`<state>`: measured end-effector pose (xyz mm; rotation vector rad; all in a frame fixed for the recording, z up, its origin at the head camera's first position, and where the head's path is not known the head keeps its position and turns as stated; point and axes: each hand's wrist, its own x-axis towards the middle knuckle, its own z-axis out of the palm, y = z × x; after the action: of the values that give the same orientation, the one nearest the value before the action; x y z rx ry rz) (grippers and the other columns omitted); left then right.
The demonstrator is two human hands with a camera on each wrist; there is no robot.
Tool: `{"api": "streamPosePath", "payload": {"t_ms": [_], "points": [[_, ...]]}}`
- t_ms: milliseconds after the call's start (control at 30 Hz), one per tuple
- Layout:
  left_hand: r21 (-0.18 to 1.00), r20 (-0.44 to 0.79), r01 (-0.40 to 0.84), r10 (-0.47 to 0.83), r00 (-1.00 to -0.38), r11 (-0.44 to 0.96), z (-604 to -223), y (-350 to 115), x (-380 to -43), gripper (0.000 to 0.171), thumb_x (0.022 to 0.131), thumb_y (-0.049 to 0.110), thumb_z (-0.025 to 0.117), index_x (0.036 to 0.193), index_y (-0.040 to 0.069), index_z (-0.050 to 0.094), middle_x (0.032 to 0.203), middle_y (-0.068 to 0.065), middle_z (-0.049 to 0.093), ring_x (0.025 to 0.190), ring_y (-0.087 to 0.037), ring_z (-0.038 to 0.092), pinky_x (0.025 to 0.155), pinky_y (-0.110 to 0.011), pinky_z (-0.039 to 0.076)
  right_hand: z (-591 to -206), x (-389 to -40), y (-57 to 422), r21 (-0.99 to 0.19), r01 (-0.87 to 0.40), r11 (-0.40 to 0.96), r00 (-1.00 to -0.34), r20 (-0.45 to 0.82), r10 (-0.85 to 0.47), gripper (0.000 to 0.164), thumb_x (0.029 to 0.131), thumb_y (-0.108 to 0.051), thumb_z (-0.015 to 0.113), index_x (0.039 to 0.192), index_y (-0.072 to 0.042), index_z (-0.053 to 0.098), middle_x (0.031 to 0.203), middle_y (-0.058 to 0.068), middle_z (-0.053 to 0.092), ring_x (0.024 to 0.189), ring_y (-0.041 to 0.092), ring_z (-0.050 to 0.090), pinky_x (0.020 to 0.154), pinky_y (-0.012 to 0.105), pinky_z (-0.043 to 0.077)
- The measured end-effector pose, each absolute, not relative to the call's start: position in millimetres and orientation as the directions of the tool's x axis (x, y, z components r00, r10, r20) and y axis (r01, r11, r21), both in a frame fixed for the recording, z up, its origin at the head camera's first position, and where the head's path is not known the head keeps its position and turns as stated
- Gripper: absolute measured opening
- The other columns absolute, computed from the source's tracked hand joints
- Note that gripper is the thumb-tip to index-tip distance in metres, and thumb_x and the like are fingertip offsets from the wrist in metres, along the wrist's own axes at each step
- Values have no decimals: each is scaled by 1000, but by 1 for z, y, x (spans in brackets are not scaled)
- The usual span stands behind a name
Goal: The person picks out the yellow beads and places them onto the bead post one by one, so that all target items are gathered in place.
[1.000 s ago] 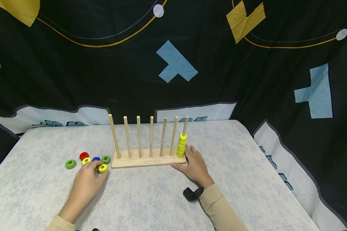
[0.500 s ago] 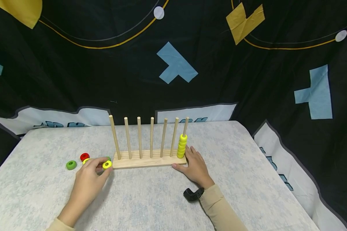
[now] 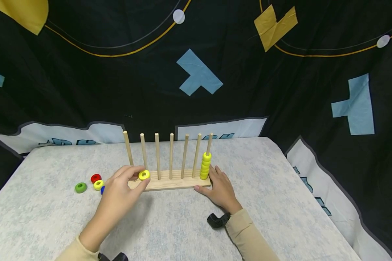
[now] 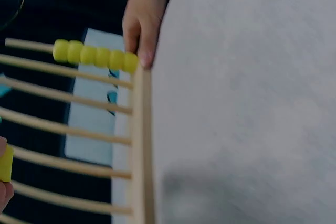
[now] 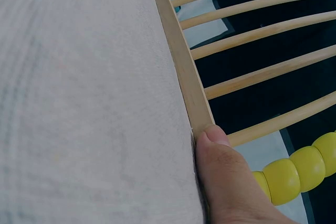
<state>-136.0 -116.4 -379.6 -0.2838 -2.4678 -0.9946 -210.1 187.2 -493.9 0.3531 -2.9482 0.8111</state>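
A yellow bead (image 3: pixel 145 178) with a hole is pinched between the thumb and fingers of my left hand (image 3: pixel 119 192). It is in front of the left pegs of a wooden peg stand (image 3: pixel 173 184); the left wrist view catches only part of the bead (image 4: pixel 5 166) at its edge. Several yellow beads (image 3: pixel 205 167) are stacked on the rightmost peg, while the other pegs carry none. My right hand (image 3: pixel 223 190) holds the stand's right end, its thumb (image 5: pixel 223 166) on the front edge and its other fingers along the end.
Left of the stand lie loose beads on the table (image 3: pixel 36 217): green (image 3: pixel 81 190), red (image 3: pixel 96 181), yellow (image 3: pixel 98 188) and blue (image 3: pixel 102 190), the blue one partly behind my left hand. A dark curtain (image 3: pixel 134 90) hangs behind the table.
My left hand has picked the yellow bead up from the loose group and carried it right, to the left pegs. The right hand has stayed at the stand's end.
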Motion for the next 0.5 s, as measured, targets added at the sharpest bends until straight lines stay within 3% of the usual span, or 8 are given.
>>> {"api": "streamPosePath", "payload": {"t_ms": [500], "points": [[593, 498, 493, 191, -846, 636, -322, -50, -164, 38, 84, 13, 79, 120, 3, 68, 116, -12, 72, 102, -25, 71, 88, -38, 61, -495, -212, 187, -487, -222, 844, -975, 119, -188, 90, 84, -71, 62, 156, -25, 32, 165, 1, 24, 154, 32, 17, 125, 56, 15]]}}
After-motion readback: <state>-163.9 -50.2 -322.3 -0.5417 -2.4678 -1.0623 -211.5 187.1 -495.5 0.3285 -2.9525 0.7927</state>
